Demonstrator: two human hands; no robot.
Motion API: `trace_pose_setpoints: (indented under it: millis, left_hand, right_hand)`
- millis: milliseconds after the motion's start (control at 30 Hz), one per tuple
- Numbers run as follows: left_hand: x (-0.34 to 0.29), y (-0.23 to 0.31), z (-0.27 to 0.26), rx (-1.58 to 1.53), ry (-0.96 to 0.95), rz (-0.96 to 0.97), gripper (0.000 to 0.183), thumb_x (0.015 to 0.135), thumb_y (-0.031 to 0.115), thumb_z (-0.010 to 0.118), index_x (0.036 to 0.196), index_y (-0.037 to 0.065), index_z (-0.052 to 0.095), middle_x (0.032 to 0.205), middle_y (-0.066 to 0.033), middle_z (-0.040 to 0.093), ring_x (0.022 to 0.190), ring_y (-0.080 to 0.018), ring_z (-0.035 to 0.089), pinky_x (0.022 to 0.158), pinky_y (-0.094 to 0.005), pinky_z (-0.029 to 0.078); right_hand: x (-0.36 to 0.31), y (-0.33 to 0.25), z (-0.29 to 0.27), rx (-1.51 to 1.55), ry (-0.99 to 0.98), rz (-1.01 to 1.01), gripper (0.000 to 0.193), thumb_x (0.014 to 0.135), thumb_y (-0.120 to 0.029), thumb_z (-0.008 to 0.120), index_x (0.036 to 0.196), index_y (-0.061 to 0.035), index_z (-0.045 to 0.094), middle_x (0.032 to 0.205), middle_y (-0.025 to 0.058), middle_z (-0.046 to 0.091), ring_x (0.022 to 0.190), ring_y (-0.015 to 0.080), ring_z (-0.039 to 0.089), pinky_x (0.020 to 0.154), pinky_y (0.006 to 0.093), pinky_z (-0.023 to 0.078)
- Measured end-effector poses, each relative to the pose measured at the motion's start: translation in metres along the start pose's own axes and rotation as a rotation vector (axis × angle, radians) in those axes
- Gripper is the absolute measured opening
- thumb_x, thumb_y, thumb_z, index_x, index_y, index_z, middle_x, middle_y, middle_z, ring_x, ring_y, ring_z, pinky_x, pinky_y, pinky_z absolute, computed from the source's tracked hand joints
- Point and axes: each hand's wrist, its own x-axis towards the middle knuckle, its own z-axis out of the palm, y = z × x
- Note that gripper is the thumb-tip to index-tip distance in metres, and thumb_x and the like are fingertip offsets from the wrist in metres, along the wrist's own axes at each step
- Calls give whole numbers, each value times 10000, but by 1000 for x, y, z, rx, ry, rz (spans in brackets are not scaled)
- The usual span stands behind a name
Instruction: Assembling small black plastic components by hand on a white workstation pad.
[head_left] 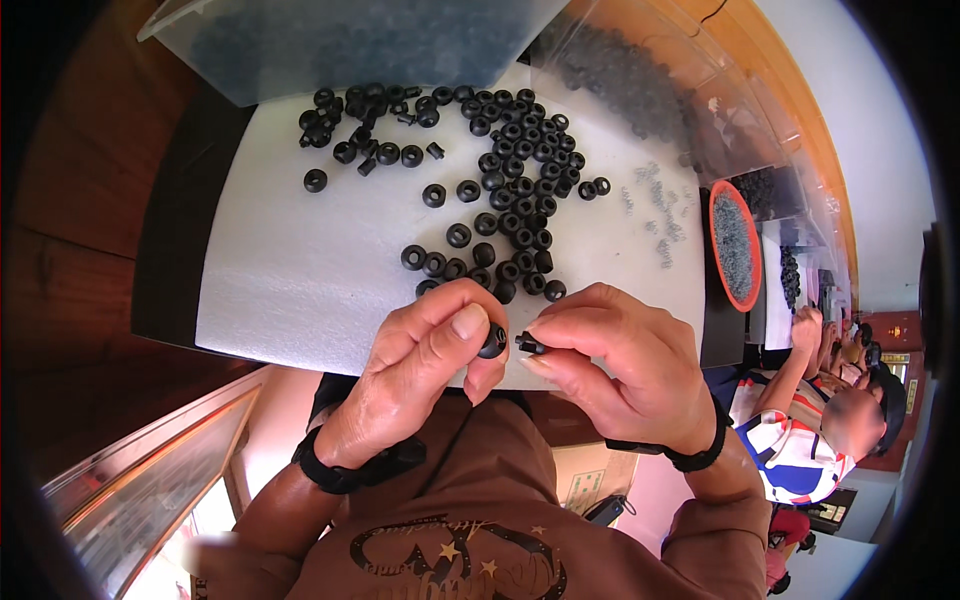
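Observation:
Between the thumb and fingers of my left hand (430, 345) is a round black bead-like part (493, 342), its opening turned to the right. Facing it, my right hand (625, 365) pinches a small black plug-like piece (530, 344). A narrow gap separates the two parts. Just beyond my hands, many loose black ring-shaped beads (485, 253) lie on a white foam sheet (290, 270). A few small black spool-like pieces (435, 151) lie among the beads toward the far left.
Large translucent bins (350, 50) of dark parts stand along the far side. Small clear pieces (660, 215) are scattered at the sheet's right. An orange-rimmed basket (717, 245) of pale grey bits sits further right. A person in a patterned shirt (790, 450) works at the right.

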Motion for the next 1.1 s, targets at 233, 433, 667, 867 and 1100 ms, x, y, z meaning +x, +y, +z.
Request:
trace_pose_setpoints:
  millis: [233,433,667,867,1100]
  left_hand:
    - [0,-1,0,36,6,-2,386,1100,369,447,991,23,581,742,-2,510,688,-84,474,667,-243,423]
    - [0,-1,-1,149,-1,16,467,1086,444,444,993,10,592,741,-9,525,690,-87,491,657,-245,424]
    - [2,-1,1,214,-10,68,504,1080,475,438,989,5,595,719,-10,518,675,-91,490,637,-252,415]
    - [2,-1,-1,207,-39,52,499,1082,465,445,961,4,594,697,-2,487,649,-86,444,597,-255,370]
    - [1,0,1,245,-6,57,494,1084,452,448,939,3,593,681,7,468,630,-79,421,577,-257,358]
  right_hand:
    - [2,0,-2,-38,-27,-22,315,789,-16,817,1061,-29,660,867,136,717,698,265,715,580,317,552]
    - [4,-3,-5,-97,-66,-42,327,772,-59,844,1037,-32,655,853,137,707,654,272,703,547,322,542]
    - [4,2,-2,-107,-85,-183,341,785,-24,820,1025,30,583,814,102,615,595,229,654,459,317,521]
    - [2,-5,-3,-155,-99,-98,396,731,-61,872,1044,-17,634,813,115,684,620,257,683,505,328,520]
    - [1,-14,-1,-192,-97,-62,405,703,-63,893,1019,-13,645,792,117,675,587,251,675,491,322,517]
